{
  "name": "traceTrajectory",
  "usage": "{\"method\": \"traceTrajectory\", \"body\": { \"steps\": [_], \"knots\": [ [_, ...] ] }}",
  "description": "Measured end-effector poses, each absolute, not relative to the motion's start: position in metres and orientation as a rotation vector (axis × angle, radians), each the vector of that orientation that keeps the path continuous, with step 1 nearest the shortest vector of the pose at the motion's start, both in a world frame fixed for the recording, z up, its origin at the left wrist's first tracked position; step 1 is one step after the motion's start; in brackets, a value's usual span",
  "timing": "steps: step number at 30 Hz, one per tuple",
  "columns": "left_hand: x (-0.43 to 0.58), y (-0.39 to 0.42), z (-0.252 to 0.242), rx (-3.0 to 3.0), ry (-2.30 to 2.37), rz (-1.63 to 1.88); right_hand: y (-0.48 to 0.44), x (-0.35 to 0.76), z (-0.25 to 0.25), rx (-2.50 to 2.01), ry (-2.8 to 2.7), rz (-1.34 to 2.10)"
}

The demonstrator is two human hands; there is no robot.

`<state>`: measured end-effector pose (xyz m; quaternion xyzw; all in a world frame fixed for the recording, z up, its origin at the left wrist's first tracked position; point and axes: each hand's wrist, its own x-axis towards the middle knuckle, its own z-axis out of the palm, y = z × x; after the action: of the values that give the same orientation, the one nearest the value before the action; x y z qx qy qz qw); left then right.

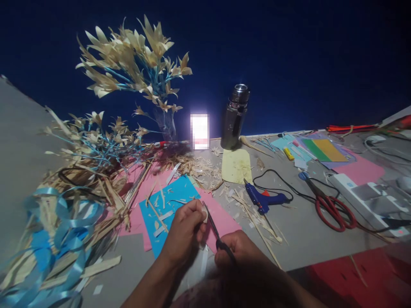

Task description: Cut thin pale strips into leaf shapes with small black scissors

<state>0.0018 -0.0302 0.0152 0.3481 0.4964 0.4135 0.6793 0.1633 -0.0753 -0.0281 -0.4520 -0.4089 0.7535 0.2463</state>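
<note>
Near the front middle of the table, my left hand [188, 224] is closed in a pinch on a small pale piece [204, 214], which looks like a bit of dried husk; the fingers cover part of it. My right hand [236, 252] grips a pair of dark-handled scissors [213, 224], whose blades point up and left, their tips right beside the pale piece. Whether the blades touch it I cannot tell. Under and behind my left hand lies a blue sheet [180, 190] strewn with pale scraps, on top of pink paper [221, 209].
Pale flowers on blue stems [141, 55] stand at the back left. Light blue ribbon [61, 222] and husk strips heap at left. A steel flask [234, 117] stands behind a yellow sheet [229, 164]. At right lie a blue glue gun [265, 197], red-handled scissors [332, 209] and a power strip [362, 201].
</note>
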Motion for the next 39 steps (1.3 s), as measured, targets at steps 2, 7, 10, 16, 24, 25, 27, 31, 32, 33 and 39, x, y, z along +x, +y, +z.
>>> {"method": "traceTrajectory", "body": {
  "steps": [2,7,10,16,24,25,27,31,32,33,39],
  "knots": [
    [0.001,-0.029,0.014,0.778,1.108,0.918,-0.075,0.164,-0.027,-1.212,-1.119,2.057],
    [-0.001,-0.027,0.012,0.791,1.084,0.891,-0.076,0.163,-0.021,-1.227,-1.13,2.069],
    [-0.005,-0.026,0.012,0.846,1.093,0.874,-0.075,0.163,-0.02,-1.23,-1.102,2.09],
    [-0.01,-0.027,0.01,0.889,0.992,0.728,-0.061,0.169,-0.001,-1.33,-1.102,1.82],
    [-0.008,-0.033,0.016,1.202,1.055,0.403,-0.045,0.176,0.018,-1.369,-1.544,1.332],
    [-0.008,-0.034,0.016,1.259,1.07,0.401,-0.044,0.176,0.017,-1.391,-1.597,1.26],
    [-0.01,-0.034,0.015,1.355,1.108,0.474,-0.045,0.174,0.014,-1.395,-1.569,1.207],
    [-0.008,-0.034,0.01,1.154,1.088,0.717,-0.046,0.164,0.008,-1.374,-1.167,1.319],
    [-0.006,-0.034,0.009,1.06,1.066,0.776,-0.046,0.162,0.007,-1.381,-1.074,1.347],
    [-0.006,-0.034,0.007,0.987,1.048,0.832,-0.046,0.16,0.006,-1.382,-0.997,1.377],
    [-0.012,-0.031,0.008,1.056,1.136,0.846,-0.049,0.17,0.004,-1.323,-1.095,1.714]
  ]
}}
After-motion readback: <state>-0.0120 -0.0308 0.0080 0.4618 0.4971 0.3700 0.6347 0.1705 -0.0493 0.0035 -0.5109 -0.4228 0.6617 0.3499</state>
